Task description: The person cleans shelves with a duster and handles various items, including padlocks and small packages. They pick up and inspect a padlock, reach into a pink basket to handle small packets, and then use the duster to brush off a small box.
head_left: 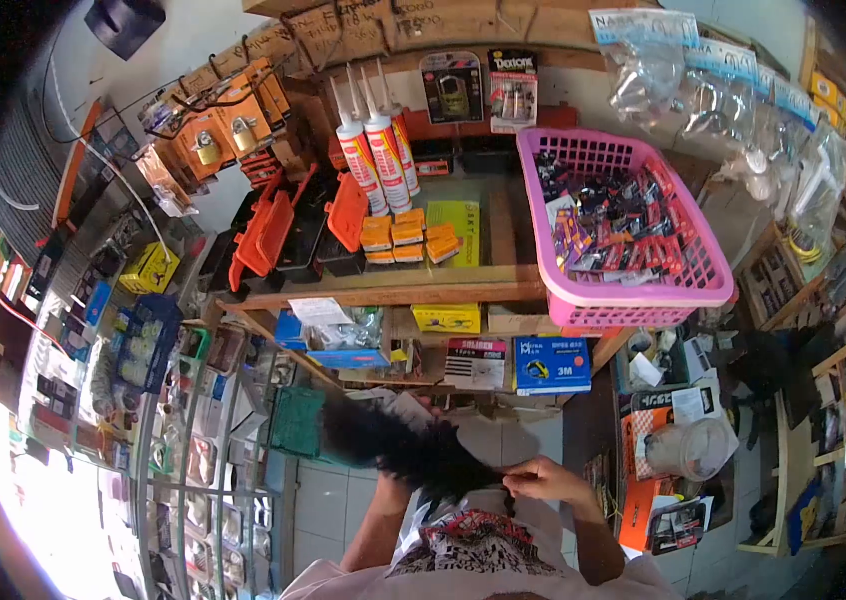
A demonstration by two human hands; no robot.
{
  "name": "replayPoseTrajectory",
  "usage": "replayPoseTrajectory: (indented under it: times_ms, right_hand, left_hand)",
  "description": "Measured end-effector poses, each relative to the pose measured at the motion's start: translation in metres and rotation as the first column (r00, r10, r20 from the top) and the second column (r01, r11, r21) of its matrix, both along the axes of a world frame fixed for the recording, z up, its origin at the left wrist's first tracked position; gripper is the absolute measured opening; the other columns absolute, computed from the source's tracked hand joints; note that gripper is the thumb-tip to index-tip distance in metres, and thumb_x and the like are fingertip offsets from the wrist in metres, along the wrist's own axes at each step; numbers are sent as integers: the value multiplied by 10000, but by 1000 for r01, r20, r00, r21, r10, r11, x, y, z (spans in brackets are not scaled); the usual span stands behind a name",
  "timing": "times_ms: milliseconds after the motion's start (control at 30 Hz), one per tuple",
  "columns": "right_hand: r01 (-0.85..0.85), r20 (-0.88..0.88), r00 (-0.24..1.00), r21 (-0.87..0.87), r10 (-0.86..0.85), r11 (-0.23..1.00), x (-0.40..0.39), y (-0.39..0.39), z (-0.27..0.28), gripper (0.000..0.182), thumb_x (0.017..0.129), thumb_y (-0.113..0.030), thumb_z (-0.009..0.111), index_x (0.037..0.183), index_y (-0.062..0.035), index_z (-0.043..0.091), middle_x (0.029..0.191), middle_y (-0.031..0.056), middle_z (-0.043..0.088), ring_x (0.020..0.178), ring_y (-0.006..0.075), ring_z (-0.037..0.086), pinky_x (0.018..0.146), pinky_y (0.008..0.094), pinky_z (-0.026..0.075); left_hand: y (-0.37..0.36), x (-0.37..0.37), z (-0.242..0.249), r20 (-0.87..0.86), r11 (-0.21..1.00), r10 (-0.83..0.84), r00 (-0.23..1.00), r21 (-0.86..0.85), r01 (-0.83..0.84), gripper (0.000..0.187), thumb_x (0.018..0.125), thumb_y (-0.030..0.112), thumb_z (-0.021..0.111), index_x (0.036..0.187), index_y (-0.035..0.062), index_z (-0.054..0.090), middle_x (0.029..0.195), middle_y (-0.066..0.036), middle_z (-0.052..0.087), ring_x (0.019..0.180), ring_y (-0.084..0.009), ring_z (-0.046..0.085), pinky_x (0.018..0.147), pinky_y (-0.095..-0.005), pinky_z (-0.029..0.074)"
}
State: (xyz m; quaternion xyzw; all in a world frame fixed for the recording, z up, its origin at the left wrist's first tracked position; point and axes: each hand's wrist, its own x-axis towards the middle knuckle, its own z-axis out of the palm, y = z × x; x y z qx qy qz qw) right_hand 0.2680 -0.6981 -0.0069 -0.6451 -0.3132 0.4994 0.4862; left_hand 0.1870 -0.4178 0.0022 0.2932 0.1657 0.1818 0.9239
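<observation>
A black feather duster [413, 450] lies across the front of my body, its fluffy end pointing left. At its right end my right hand [546, 480] is closed round the thin handle end. My left hand [395, 488] is behind and under the feathers; the duster hides most of its fingers, with only a few tips near the top edge. Beyond the duster stands a wooden shelf [393, 292] with a pink basket [643, 312] of small packets, white sealant tubes [383, 155] and small orange boxes [408, 232].
Orange-lidded cases [265, 235] sit on the shelf's left. A glass cabinet [183, 490] stands at the left, beside a green crate [298, 422]. Lower right are a clear tub [688, 450] and boxes. Bagged goods [643, 75] hang at the upper right.
</observation>
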Motion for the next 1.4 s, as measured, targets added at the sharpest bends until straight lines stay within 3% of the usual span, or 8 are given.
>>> replayPoseTrajectory:
  times_ms: [133, 300, 400, 633, 767, 1067, 1233, 1400]
  right_hand:
    - [152, -27, 988, 133, -149, 979, -8, 24, 7, 306, 1009, -304, 584, 1021, -12, 677, 802, -7, 639, 725, 67, 533, 645, 275, 460]
    - [130, 83, 986, 178, -147, 975, 3, 49, 28, 216, 991, -173, 572, 1117, -26, 667, 729, -37, 557, 642, 43, 487, 557, 212, 395]
    - [303, -54, 952, 275, -300, 912, 12, 71, 75, 280, 1027, -292, 547, 1018, -25, 632, 689, -38, 509, 592, 51, 444, 530, 223, 377]
    - [691, -197, 689, 468, -697, 551, 73, 121, 126, 492, 989, -225, 605, 1345, -100, 291, 1011, 118, 558, 503, 110, 486, 412, 238, 379]
    - [674, -319, 717, 542, -620, 502, 113, 139, 120, 496, 903, 33, 628, 1309, -118, 387, 1273, 106, 532, 1003, 226, 639, 722, 359, 576]
    - [853, -522, 519, 377, -677, 362, 152, 163, 80, 282, 928, 4, 612, 1161, -118, 511, 1143, 99, 635, 946, 322, 696, 728, 473, 608]
    - [850, -399, 512, 360, -761, 384, 138, 159, 73, 487, 939, -90, 654, 1320, -92, 349, 1190, 121, 597, 1015, 306, 670, 796, 460, 593]
    - [742, 378, 262, 509, -888, 436, 90, 160, 80, 620, 915, -228, 702, 1383, -28, 348, 1338, 171, 471, 1178, 314, 546, 994, 404, 438]
  left_hand:
    - [15, 19, 52, 27, 922, 19, 999, -386, -7, 485, 1017, 441, 390, 1276, 58, 537, 1205, -140, 617, 1059, -322, 620, 949, -481, 502]
    - [68, 13, 6, 86, 995, 73, 994, 59, -79, 596, 998, 535, 290, 1323, 103, 543, 1307, -90, 579, 1201, -306, 549, 1047, -513, 425]
    - [85, -2, 19, 219, 948, 117, 969, -315, -44, 597, 999, 543, 270, 1293, 108, 556, 1222, -77, 614, 1066, -256, 580, 986, -531, 423]
    - [113, -33, 18, 167, 920, 188, 968, -374, -114, 640, 1001, 564, 230, 1320, 96, 530, 1109, -63, 615, 983, -264, 579, 920, -517, 447]
    - [117, -46, 34, 111, 927, 217, 970, -334, -169, 702, 1003, 604, 187, 1337, 83, 519, 1018, -59, 600, 916, -250, 565, 859, -497, 459]
    - [145, -71, 38, 76, 918, 287, 955, -306, -251, 762, 947, 737, 270, 1208, 96, 589, 838, -37, 546, 729, -197, 520, 654, -418, 425]
    - [160, -74, 28, 62, 936, 234, 970, -285, -207, 686, 931, 748, 336, 1064, 123, 586, 815, -16, 499, 698, -184, 481, 645, -382, 408]
    - [172, -58, 11, 193, 969, 105, 976, -240, -57, 619, 932, 732, 374, 1065, 151, 541, 857, -2, 479, 730, -169, 459, 681, -364, 410]
